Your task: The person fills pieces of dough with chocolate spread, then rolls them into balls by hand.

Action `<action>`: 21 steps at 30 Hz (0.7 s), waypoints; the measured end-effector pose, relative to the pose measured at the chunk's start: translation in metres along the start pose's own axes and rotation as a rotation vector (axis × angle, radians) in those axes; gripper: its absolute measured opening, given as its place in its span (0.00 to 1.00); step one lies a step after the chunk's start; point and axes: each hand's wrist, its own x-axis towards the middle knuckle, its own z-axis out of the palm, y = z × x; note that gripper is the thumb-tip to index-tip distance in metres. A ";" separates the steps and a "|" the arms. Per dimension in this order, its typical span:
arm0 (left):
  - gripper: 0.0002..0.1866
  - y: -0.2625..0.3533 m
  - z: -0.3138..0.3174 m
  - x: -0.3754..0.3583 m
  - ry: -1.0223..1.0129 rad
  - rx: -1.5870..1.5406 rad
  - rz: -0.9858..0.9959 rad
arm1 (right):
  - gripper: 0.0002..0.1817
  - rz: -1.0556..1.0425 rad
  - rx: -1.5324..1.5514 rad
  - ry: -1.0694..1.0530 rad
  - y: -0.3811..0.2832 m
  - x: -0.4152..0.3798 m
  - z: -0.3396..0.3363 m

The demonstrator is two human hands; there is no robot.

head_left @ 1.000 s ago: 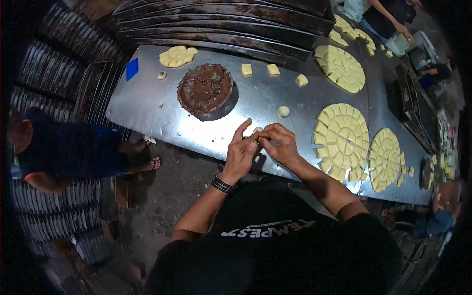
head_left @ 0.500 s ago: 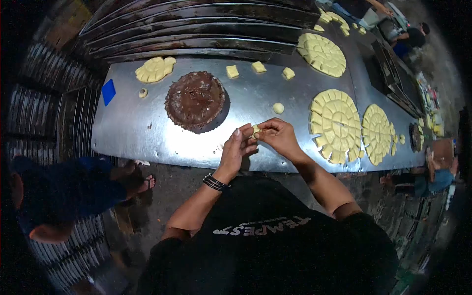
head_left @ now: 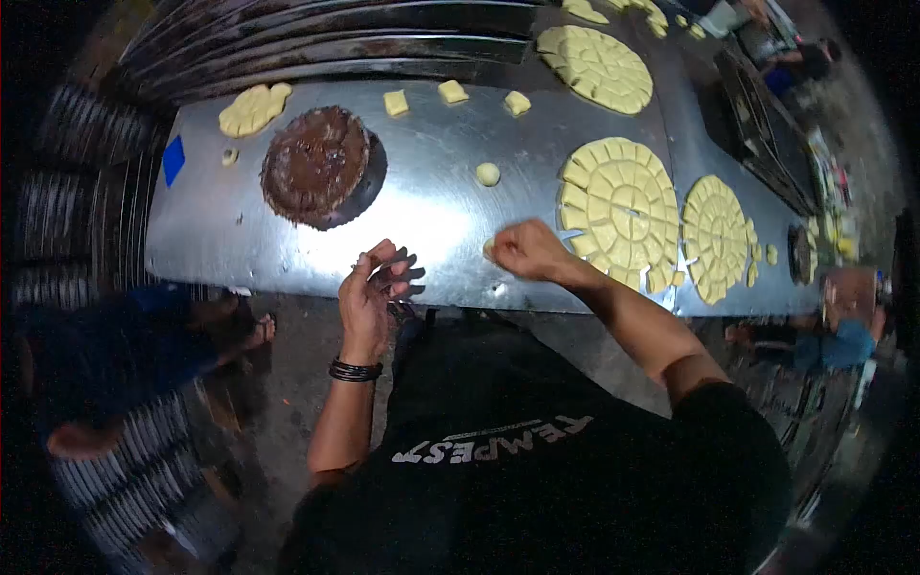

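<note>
My right hand [head_left: 529, 251] is closed on a small dough piece [head_left: 489, 249], low over the front of the metal table; most of the piece is hidden by the fingers. Nothing is in my left hand [head_left: 369, 292], its fingers apart and half curled near the table's front edge. Beyond it stands a round container of chocolate filling [head_left: 316, 165], brown and rough-rimmed. A smooth dough ball [head_left: 488, 173] lies behind my right hand. To the right, a flat dough round [head_left: 623, 206] is cut into many pieces.
Along the back lie several square dough pieces [head_left: 396, 103], another cut dough round [head_left: 599, 69] and stacked dark trays [head_left: 316, 57]. A blue scraper [head_left: 173, 160] is at the left edge. One person [head_left: 115, 355] is at the left; others work at the right.
My hands have parted. The right one has moved away from the left with the dough piece and turned downward; the left has let go of it. The whole view has shifted.
</note>
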 end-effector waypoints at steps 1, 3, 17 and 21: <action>0.26 -0.004 -0.003 -0.004 0.017 -0.017 0.004 | 0.09 -0.017 0.069 0.208 -0.002 0.013 0.001; 0.26 -0.012 -0.004 -0.016 0.085 -0.048 0.032 | 0.05 -0.118 0.049 0.278 0.006 0.040 0.022; 0.25 -0.010 -0.024 -0.049 0.250 -0.096 0.058 | 0.07 -0.098 -0.312 0.293 0.018 0.025 0.055; 0.25 0.018 -0.017 -0.009 0.011 -0.049 0.085 | 0.09 -0.397 -0.166 0.309 0.054 -0.013 0.038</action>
